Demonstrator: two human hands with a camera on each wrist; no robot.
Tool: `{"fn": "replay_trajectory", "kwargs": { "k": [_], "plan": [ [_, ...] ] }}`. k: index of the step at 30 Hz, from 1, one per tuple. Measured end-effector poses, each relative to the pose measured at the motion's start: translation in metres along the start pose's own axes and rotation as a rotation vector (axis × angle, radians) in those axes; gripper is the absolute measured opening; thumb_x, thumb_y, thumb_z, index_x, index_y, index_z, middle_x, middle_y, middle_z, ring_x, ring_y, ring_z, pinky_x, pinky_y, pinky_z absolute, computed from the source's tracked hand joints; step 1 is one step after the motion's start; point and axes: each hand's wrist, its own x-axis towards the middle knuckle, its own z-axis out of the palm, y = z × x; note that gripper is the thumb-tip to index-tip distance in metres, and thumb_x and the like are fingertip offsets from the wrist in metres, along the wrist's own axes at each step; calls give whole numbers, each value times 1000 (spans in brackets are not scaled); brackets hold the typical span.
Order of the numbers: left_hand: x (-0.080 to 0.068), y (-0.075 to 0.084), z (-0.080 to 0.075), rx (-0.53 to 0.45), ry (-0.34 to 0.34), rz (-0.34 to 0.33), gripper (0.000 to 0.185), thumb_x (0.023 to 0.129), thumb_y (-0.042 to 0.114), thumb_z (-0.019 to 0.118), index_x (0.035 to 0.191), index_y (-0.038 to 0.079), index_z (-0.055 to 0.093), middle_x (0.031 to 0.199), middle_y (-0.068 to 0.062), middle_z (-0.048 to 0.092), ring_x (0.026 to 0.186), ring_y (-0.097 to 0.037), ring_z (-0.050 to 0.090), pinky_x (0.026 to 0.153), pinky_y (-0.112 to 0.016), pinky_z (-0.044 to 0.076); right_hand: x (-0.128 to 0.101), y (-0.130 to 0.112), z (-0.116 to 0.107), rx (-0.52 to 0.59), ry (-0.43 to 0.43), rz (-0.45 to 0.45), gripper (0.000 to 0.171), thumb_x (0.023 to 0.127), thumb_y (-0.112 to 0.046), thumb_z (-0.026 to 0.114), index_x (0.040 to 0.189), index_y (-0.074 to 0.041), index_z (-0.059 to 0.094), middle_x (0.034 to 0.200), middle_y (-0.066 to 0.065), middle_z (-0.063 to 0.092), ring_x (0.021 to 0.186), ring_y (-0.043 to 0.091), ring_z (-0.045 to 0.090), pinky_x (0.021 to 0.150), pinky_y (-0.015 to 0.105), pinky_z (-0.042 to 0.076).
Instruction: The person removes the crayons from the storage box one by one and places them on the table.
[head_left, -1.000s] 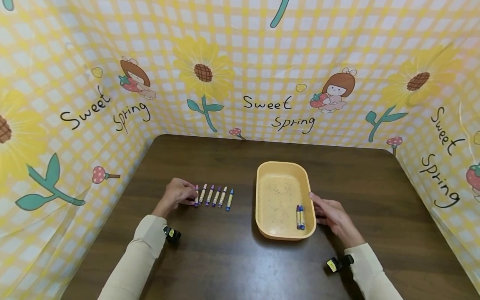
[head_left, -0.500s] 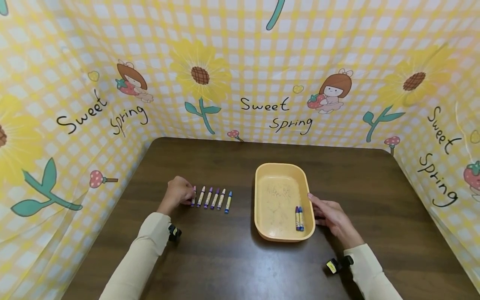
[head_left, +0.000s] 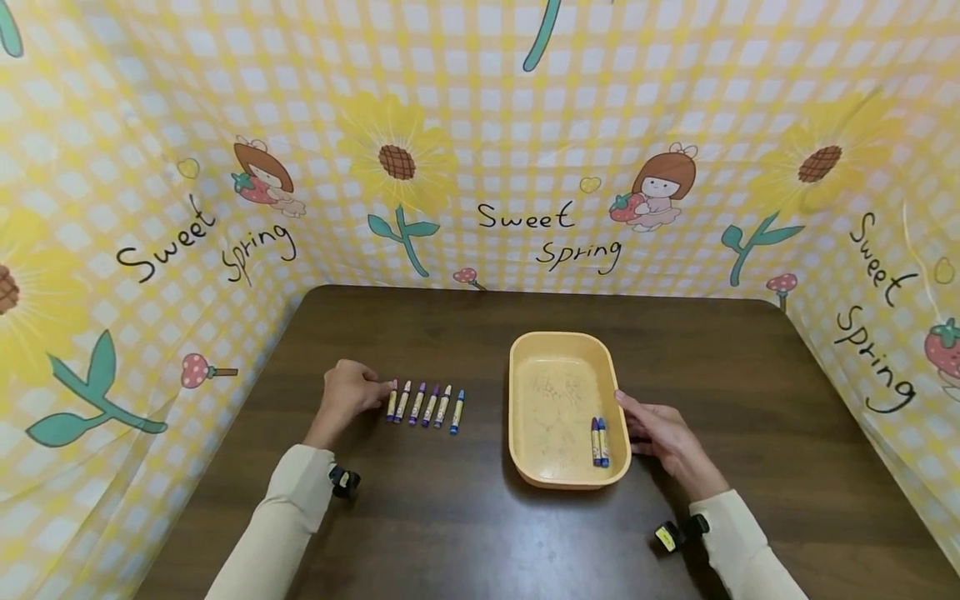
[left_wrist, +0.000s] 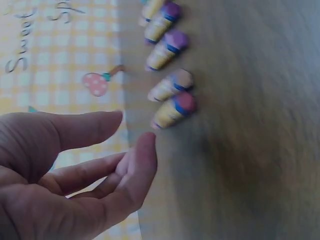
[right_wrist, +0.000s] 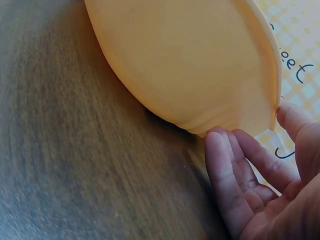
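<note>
Several crayons stand out in the head view, lying in a slanted row on the table, among them a pink-tipped one (head_left: pixel 392 401) at the left end and a blue one (head_left: pixel 457 412) at the right end. My left hand (head_left: pixel 349 397) is beside the pink-tipped crayon; in the left wrist view its thumb and fingers are apart with nothing between them. My right hand (head_left: pixel 670 433) holds the right side of a yellow plastic tray (head_left: pixel 555 383), thumb at the rim and fingers against the outer wall. Inside the tray, a purple crayon (head_left: pixel 596 442) and a blue crayon (head_left: pixel 603 442) lie side by side.
The dark wooden table (head_left: pixel 450 517) is bounded by a yellow checked cloth (head_left: pixel 510 150) at the back and sides. A black wrist camera (head_left: pixel 345 481) sits by the left cuff, and another wrist camera (head_left: pixel 678 533) by the right.
My left hand has come off the pink-tipped crayon, which now lies closer to its neighbour. The right hand stays at the tray. The head view has tilted slightly up.
</note>
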Motion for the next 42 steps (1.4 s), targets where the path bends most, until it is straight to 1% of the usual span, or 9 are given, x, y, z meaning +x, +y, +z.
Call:
{"fn": "replay_trajectory", "kwargs": {
  "k": [3, 6, 10, 14, 18, 23, 28, 32, 42],
  "plan": [
    [-3, 3, 0, -182, 7, -16, 38, 89, 21, 78, 114, -7, 72, 90, -17, 78, 75, -27, 77, 72, -35, 65, 0, 0, 0, 0, -3, 1, 42, 94, -49, 68, 105, -8, 74, 84, -3, 75, 79, 12, 70, 68, 29, 62],
    [-6, 8, 2, -372, -11, -39, 48, 92, 17, 74, 132, -7, 62, 112, -23, 74, 81, -28, 78, 77, -40, 65, 0, 1, 0, 2, -3, -2, 43, 94, -49, 69, 105, -8, 74, 85, -3, 75, 79, 12, 69, 68, 29, 62],
    [-13, 21, 8, -547, -45, -32, 47, 95, 16, 69, 137, -4, 57, 124, -27, 67, 82, -18, 76, 84, -39, 64, -1, 1, 0, -3, 1, -10, 45, 94, -49, 69, 107, -7, 74, 86, -3, 75, 79, 12, 69, 68, 29, 62],
    [-21, 33, 15, -653, -91, 1, 45, 96, 12, 67, 137, -3, 55, 129, -29, 63, 86, -10, 72, 91, -40, 62, -1, 3, 1, -2, 10, -11, 45, 94, -49, 69, 108, -6, 74, 86, -3, 75, 79, 12, 69, 68, 29, 62],
    [-27, 44, 24, -722, -119, 26, 44, 97, 7, 65, 138, -2, 54, 128, -29, 62, 88, -9, 71, 93, -41, 61, 0, 6, 1, 3, 4, -14, 46, 94, -48, 69, 108, -5, 73, 87, -2, 75, 80, 13, 69, 69, 30, 62],
    [-31, 57, 36, -805, -180, 60, 44, 98, 3, 62, 139, -6, 51, 123, -25, 62, 89, -11, 71, 93, -40, 61, 0, 5, 1, 12, 4, -17, 45, 94, -48, 69, 105, -5, 75, 86, -1, 74, 80, 13, 69, 68, 30, 62],
    [-36, 72, 51, -855, -227, 40, 44, 97, 1, 63, 138, -8, 51, 130, -27, 59, 97, -20, 71, 93, -43, 61, 1, 2, 0, 33, 16, -7, 42, 93, -48, 70, 100, -7, 75, 85, -1, 74, 79, 13, 69, 66, 29, 61],
    [-39, 82, 60, -867, -240, 38, 43, 96, 1, 64, 136, -9, 52, 134, -29, 56, 98, -22, 71, 91, -42, 62, 1, 0, 0, 41, -7, -14, 39, 94, -46, 70, 99, -7, 75, 84, -2, 74, 79, 13, 69, 65, 29, 61],
    [-45, 95, 77, -845, -251, 73, 36, 96, 2, 62, 131, -5, 58, 125, -23, 63, 96, -20, 71, 84, -34, 64, -1, 0, 0, 40, -26, -37, 37, 96, -42, 68, 99, -6, 75, 85, 0, 73, 80, 14, 69, 67, 30, 62]
  ]
}}
